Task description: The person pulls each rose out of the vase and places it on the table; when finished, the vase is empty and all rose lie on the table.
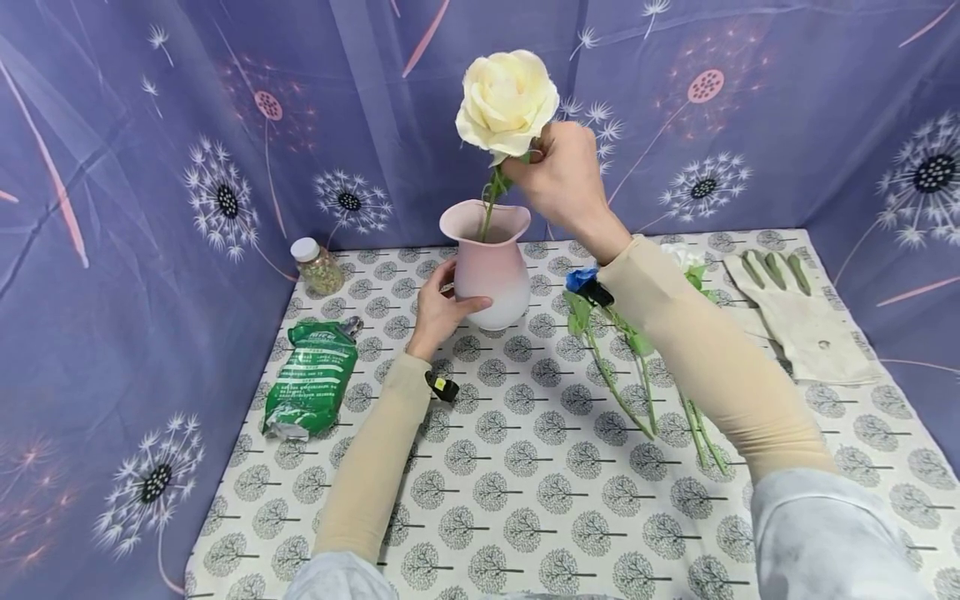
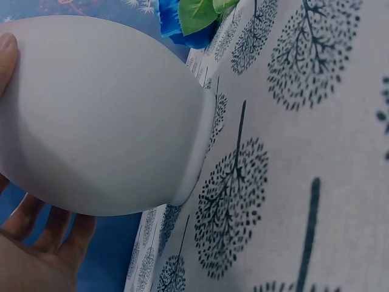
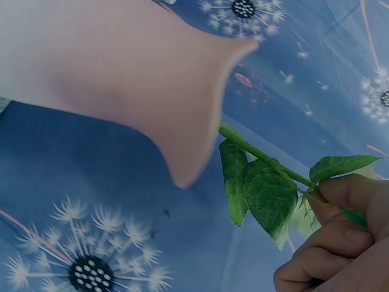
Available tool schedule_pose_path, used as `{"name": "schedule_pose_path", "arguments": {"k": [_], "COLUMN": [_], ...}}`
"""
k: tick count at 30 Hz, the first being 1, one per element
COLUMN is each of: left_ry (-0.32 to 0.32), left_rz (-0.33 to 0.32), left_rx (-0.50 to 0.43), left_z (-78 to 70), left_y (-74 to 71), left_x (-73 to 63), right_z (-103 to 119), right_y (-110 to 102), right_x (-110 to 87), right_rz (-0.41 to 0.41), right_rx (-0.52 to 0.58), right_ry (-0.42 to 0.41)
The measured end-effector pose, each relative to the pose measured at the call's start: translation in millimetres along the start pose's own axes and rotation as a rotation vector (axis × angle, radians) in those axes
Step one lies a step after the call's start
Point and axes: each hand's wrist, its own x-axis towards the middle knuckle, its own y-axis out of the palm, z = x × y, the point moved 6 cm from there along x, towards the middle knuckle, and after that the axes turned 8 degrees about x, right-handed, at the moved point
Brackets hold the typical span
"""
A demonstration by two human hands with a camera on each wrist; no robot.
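A cream-white rose (image 1: 507, 102) stands upright over a pink-to-white vase (image 1: 491, 279), its lower stem inside the flared mouth. My right hand (image 1: 564, 177) pinches the green stem (image 3: 267, 159) just below the bloom, with leaves hanging beside the fingers in the right wrist view. Around the left side of the vase my left hand (image 1: 444, 310) is curled, thumb across the front and fingers behind. In the left wrist view the white belly of the vase (image 2: 103, 115) fills much of the picture, its foot at the tablecloth. The stem's end is hidden within the vase.
A blue rose (image 1: 580, 280) and a white flower (image 1: 684, 257) lie right of the vase, partly behind my right forearm. Work gloves (image 1: 806, 325) lie farther right. On the left are a green bag (image 1: 313, 379) and a capped jar (image 1: 318, 268). A patterned curtain (image 1: 450, 50) stands behind.
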Motion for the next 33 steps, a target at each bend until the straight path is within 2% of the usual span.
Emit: {"name": "schedule_pose_path", "arguments": {"k": [9,16,21,27,33], "left_ry": [0.003,-0.006,-0.015,-0.012,-0.012], "left_rz": [0.0,-0.003,-0.001,-0.003,-0.005], "left_rx": [-0.027,-0.031,-0.019,-0.014,-0.018], "left_z": [-2.5,-4.1,-5.5,-7.4,-6.3], "left_y": [0.7,0.6,1.5,1.6,1.2], "left_x": [0.3,0.6,0.8,-0.3,-2.4], "right_z": [23.0,36.8,46.9,63.9,73.8], "right_y": [-29.7,-46.7,-59.0,-76.6,-94.6], "right_x": [3.2,5.4,7.0,5.3,1.9], "right_rz": [-0.072,-0.12,-0.145,-0.201,-0.235], "right_rx": [-0.004,-0.028,0.017,0.04,0.07], "right_ry": [-0.08,-0.104,-0.107,-0.176,-0.188]}}
